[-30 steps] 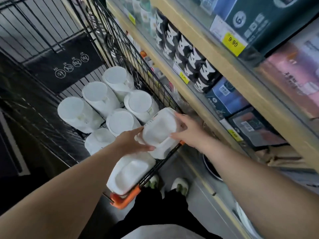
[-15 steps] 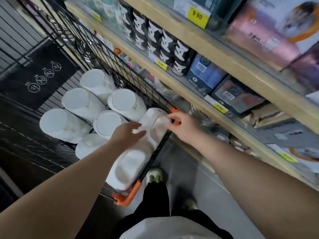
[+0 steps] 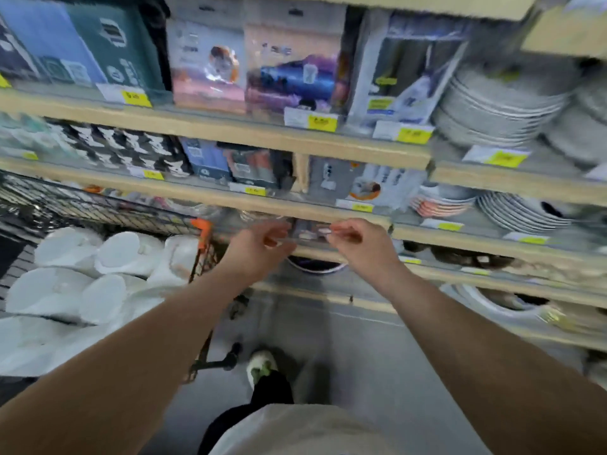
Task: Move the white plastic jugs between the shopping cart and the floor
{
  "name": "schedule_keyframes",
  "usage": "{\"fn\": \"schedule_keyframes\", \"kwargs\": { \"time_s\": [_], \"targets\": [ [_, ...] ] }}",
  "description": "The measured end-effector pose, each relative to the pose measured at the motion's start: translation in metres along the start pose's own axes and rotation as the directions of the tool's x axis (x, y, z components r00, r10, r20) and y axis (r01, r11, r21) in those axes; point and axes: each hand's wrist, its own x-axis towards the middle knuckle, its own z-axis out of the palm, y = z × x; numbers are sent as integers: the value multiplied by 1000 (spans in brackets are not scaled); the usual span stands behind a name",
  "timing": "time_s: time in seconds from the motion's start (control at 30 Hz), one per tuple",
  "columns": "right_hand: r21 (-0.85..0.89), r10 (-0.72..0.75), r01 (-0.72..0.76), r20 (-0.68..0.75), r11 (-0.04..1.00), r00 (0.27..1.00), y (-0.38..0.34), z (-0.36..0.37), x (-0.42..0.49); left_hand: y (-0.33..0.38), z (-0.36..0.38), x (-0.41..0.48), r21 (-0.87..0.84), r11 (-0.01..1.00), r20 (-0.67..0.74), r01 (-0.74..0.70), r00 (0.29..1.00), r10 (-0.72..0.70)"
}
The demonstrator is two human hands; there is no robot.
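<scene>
Both arms are reaching forward toward the store shelving, and the whole view is smearing with motion blur. The left hand (image 3: pixel 259 247) is hovering with its fingers loosely curled and nothing in its grasp. Just to its right, the right hand (image 3: pixel 358 244) is doing the same, fingers half bent and holding nothing; the two are staying close together but apart.

The white plastic jugs (image 3: pixel 128 254) are lying packed in the shopping cart (image 3: pixel 98 208), well to the left of the left hand, bottoms facing the camera. The cart's orange corner piece (image 3: pixel 201 224) is sitting just left of that hand.

Beyond both hands, a wooden shelf edge (image 3: pixel 230 129) is carrying yellow price tags (image 3: pixel 322 122); their printing is blurring too much to read. Black-and-white patterned items (image 3: pixel 124 149) are standing up and to the left of the hands, and boxed goods (image 3: pixel 210 70) are standing above them, their labels unreadable. Stacks of grey plates (image 3: pixel 499 106) are resting far up to the right of the right hand.

Below the hands, a white shoe (image 3: pixel 261 366) is standing on the grey floor (image 3: pixel 361 339).
</scene>
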Motion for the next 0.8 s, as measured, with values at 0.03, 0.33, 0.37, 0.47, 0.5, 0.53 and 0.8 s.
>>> {"fn": "schedule_keyframes", "kwargs": {
  "time_s": [0.03,0.33,0.37,0.47,0.5,0.53,0.8],
  "targets": [
    [23,19,-18,-43,1000,999,11,-22,-16,19,16,-5,7,999,34,-40,999,40],
    [226,269,-183,-447,957,853,129,-199,-168,180,199,-50,-107,942,341,-319,878,336],
    [246,306,-209,-477,946,824,143,-216,-183,198,221,-57,-118,935,385,-335,852,354],
    [322,405,-261,-566,910,718,185,-263,-219,248,284,-70,-143,916,497,-374,773,393],
    [346,430,-267,-595,900,679,198,-278,-228,264,306,-72,-145,905,531,-400,740,412],
    [369,452,-270,-621,889,641,211,-293,-237,280,327,-73,-154,891,565,-427,702,434],
    [489,581,-323,-739,810,340,307,-429,-268,413,498,-43,-237,792,749,-562,414,517]
  ]
}}
